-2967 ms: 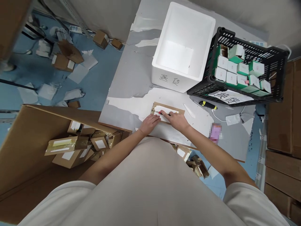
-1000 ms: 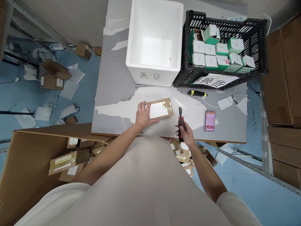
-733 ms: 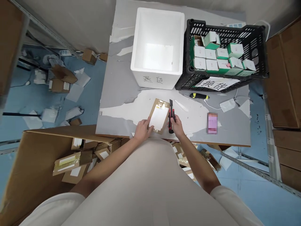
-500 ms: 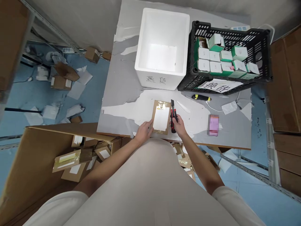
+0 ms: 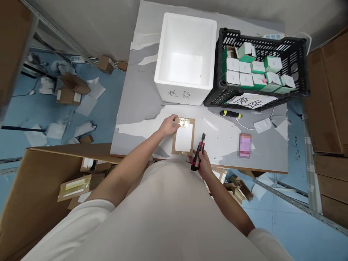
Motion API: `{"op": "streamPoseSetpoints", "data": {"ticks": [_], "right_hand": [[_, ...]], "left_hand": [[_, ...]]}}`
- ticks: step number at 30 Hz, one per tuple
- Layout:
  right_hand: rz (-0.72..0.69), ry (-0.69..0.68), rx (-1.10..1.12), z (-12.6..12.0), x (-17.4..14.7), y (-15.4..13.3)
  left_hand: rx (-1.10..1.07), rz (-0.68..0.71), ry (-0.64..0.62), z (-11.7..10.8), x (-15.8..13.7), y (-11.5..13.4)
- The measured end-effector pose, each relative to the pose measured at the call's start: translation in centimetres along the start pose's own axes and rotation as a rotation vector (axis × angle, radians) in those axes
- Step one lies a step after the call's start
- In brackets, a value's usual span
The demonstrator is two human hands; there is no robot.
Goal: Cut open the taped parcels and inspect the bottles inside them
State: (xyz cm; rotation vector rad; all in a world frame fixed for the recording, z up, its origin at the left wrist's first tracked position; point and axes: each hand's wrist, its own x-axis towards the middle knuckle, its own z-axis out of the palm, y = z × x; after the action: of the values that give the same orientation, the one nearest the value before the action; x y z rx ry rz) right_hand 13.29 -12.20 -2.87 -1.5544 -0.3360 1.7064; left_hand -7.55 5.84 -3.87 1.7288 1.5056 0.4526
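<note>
A small flat cardboard box [image 5: 184,136] with a white label and shiny tape at both ends lies on the table in front of me. My left hand [image 5: 169,125] grips its far left corner, thumb on top. In my right hand [image 5: 201,162] is a red and black utility knife [image 5: 199,151], its dark blade end angled away from me. The right fingertips are close to the box's near right corner; whether they touch it I cannot tell.
Behind the box stand a white foam box [image 5: 183,92] and a black crate [image 5: 217,98] of green-and-white cartons. A black-yellow tool [image 5: 230,114], a white strip [image 5: 210,124] and a blurred pink item [image 5: 245,145] lie rightward. A large carton [image 5: 29,188] is at lower left.
My left hand has slid from the box's near left side up to its far left corner. The right hand has moved nearer to me, and the knife now leans to the right.
</note>
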Motion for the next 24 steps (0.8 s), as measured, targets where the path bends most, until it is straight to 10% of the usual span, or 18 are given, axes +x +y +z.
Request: {"op": "streamPoseSetpoints", "data": {"ticks": [4,9,14,18,24], "right_hand": [[-0.182,0.081,-0.005,-0.2,2.7,-2.0],[-0.341,0.021,-0.061,-0.2,7.4,-5.8],[-0.354,0.012,-0.351,-2.3,7.1,-7.1],[-0.263,-0.006,-0.538,-4.9,4.1,-6.3],[-0.149,-0.099,-0.550,-5.3,1.8,-5.1]], "left_hand": [[0.034,-0.251,0.197,-0.9,-4.0,-1.1],[0.126,-0.469,0.150,0.0,-9.8,-1.8],[0.215,-0.109,0.303,0.9,-9.6,-0.9],[0.405,0.197,0.002,0.4,-7.0,0.2],[0.506,0.206,-0.113,0.7,-5.4,0.8]]}}
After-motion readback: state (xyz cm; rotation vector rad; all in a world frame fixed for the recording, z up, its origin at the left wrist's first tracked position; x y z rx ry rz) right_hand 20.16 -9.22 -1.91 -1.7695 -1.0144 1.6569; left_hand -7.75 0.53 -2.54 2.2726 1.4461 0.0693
